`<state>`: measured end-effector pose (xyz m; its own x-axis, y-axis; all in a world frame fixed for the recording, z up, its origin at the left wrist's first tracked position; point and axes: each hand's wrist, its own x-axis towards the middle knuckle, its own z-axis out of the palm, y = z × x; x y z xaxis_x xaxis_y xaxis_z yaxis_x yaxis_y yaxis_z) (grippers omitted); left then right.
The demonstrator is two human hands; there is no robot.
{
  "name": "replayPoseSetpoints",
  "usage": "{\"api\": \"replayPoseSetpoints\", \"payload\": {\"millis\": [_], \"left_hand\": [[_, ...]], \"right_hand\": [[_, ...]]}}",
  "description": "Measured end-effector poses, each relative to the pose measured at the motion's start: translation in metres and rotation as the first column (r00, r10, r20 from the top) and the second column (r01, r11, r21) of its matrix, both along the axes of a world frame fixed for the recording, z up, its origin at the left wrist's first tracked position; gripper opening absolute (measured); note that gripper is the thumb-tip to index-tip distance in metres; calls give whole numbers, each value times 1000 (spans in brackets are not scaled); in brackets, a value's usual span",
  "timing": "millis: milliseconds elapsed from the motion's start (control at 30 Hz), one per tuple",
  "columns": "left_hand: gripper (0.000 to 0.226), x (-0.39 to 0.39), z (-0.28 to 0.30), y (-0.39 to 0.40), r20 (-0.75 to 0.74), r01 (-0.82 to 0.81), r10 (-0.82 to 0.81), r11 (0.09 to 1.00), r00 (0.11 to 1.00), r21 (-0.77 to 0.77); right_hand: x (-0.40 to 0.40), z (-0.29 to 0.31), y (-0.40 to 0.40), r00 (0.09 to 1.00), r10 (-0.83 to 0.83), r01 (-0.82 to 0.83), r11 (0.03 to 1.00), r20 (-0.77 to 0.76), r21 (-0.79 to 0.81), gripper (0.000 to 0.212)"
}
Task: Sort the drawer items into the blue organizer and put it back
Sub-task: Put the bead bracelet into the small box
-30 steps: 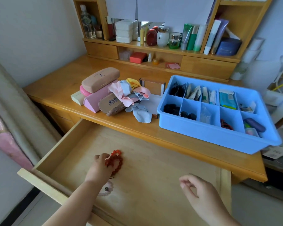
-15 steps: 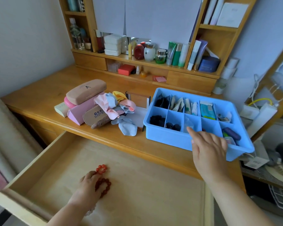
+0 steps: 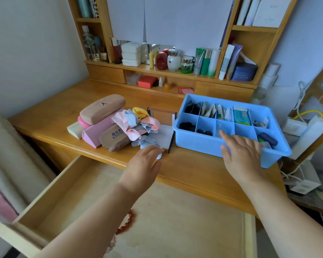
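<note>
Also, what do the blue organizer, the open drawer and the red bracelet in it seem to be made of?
The blue organizer looks like moulded plastic: one even colour, smooth thin walls, a soft sheen. The drawer appears to be pale unvarnished wood, matte, with a plain flat panel as its floor. The red bracelet shows glossy round beads, perhaps glass, stone or resin; the picture cannot settle which.

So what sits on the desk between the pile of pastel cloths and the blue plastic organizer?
In the head view, a brown box with an open white flap stands between the pastel cloths and the blue organizer, close against the organizer's left wall.
</note>
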<state>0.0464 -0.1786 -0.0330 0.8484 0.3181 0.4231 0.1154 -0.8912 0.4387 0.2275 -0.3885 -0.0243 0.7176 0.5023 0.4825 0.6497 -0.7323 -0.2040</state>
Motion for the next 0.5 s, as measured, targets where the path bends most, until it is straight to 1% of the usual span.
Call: {"api": "replayPoseSetpoints", "payload": {"millis": [33,67,100,133,167,200,233,267,300,333,367,400,433,467,500], "left_hand": [[40,18,4,1,-110,-35,36,999,993,5],[46,35,5,2,-255,-88,94,996,962,32],[49,49,5,4,-394,-139,156,988,906,72],[46,58,5,6,-476,-178,210,978,854,113],[38,64,5,7,-504,-201,254,967,825,158],[29,67,5,9,-498,-207,280,958,821,197],[23,67,3,11,-468,-204,283,956,837,212],[20,66,1,14,-420,-199,259,963,870,183],[18,64,-1,18,-355,-187,217,975,910,116],[16,62,0,20,-277,-173,170,985,946,11],[14,59,4,22,-194,-157,130,978,973,-135],[12,57,10,25,-124,-136,102,942,987,-307],[11,55,16,27,-79,-111,84,873,993,-475],[13,52,22,30,-53,-89,72,794,996,-601],[16,47,26,32,-44,-76,63,730,997,-680]], "right_hand": [[-4,1,-1,1000,4,-4,1000,-25,-8,45],[-10,0,-2,999,21,-21,1000,-34,0,48],[-19,-2,-3,998,52,-52,998,-20,23,49],[-29,-5,-4,996,93,-92,995,0,47,49],[-38,-9,-5,991,131,-131,989,7,66,49],[-47,-15,-6,986,165,-164,983,-5,81,48],[-53,-20,-7,981,189,-185,978,-40,92,46],[-57,-24,-7,976,200,-191,976,-90,100,45],[-60,-27,-8,969,201,-187,977,-145,103,44],[-62,-29,-8,962,198,-181,978,-187,103,44],[-63,-30,-8,957,202,-183,977,-207,105,43],[-65,-29,-6,954,214,-193,974,-211,117,40],[-67,-26,-3,948,235,-208,968,-213,141,36],[-69,-21,2,937,258,-219,959,-236,179,31],[-70,-14,9,911,280,-213,948,-303,235,28]]}}
